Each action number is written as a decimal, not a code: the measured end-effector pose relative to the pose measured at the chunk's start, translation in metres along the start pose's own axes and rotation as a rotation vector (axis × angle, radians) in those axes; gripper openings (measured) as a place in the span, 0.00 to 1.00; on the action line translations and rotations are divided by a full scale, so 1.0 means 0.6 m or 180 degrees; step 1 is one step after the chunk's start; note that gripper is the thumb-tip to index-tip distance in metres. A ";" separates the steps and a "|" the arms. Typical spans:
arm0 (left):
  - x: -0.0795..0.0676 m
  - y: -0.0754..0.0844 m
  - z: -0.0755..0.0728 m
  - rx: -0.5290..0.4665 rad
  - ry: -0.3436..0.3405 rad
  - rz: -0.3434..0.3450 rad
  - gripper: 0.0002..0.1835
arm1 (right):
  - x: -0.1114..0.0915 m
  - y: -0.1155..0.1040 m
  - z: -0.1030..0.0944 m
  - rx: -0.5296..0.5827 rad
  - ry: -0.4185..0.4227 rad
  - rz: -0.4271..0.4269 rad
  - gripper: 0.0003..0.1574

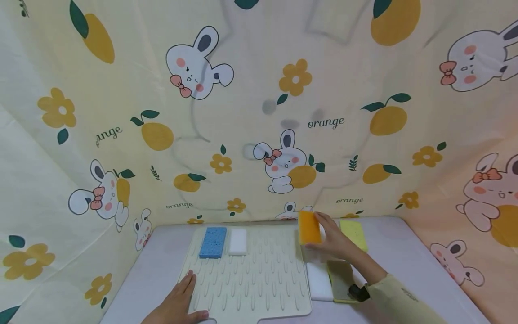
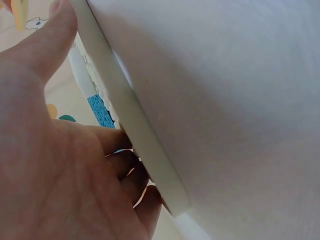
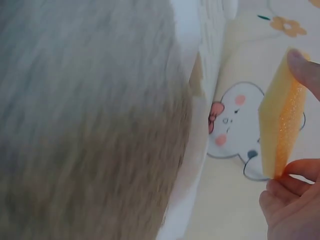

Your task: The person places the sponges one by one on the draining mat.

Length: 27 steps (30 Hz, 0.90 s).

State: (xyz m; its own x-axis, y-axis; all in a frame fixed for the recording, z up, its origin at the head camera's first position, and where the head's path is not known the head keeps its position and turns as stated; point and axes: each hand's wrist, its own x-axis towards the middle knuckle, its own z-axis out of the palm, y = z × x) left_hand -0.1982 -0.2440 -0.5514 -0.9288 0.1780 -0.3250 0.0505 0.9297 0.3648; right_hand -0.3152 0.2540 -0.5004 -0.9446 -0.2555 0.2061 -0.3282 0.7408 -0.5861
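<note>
My right hand (image 1: 333, 238) pinches an orange sponge (image 1: 309, 228) by its opposite ends, thumb on one side and fingers on the other. The sponge is held up over the far right corner of a cream ribbed drying board (image 1: 279, 288). A paler yellow layer of this sponge (image 3: 271, 127) shows in the right wrist view. My left hand (image 1: 176, 303) rests on the board's near left edge, fingers stretched out and thumb spread. On the board's far left part lie a blue sponge (image 1: 212, 243) and, beside it, a white sponge (image 1: 238, 241).
Right of the board, a white sponge (image 1: 320, 283) lies beside a yellow-edged sponge with a grey-green face (image 1: 341, 281). A yellow sponge (image 1: 356, 234) lies farther back, partly behind my right hand. A patterned cloth (image 1: 243, 112) hangs behind the white table (image 1: 388, 252).
</note>
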 end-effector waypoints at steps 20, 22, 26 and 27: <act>-0.003 0.006 -0.005 -0.0056 0.0010 0.0039 0.67 | 0.045 -0.076 0.074 0.0198 -0.0196 -0.0083 0.72; -0.004 0.006 -0.006 -0.0052 0.0012 0.0053 0.67 | 0.051 -0.083 0.084 0.0120 -0.0210 -0.0063 0.72; -0.008 0.007 -0.008 -0.0066 0.0019 0.0082 0.66 | 0.061 -0.094 0.105 -0.0110 -0.0205 -0.0141 0.74; -0.008 0.007 -0.008 -0.0060 0.0022 0.0098 0.66 | 0.063 -0.097 0.109 -0.0147 -0.0191 -0.0183 0.74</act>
State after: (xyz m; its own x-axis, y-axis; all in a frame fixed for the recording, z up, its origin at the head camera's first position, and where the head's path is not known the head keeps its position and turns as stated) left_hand -0.1951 -0.2426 -0.5442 -0.9294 0.2040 -0.3074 0.0722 0.9176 0.3909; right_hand -0.3321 0.1607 -0.5099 -0.9231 -0.3342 0.1901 -0.3827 0.7514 -0.5375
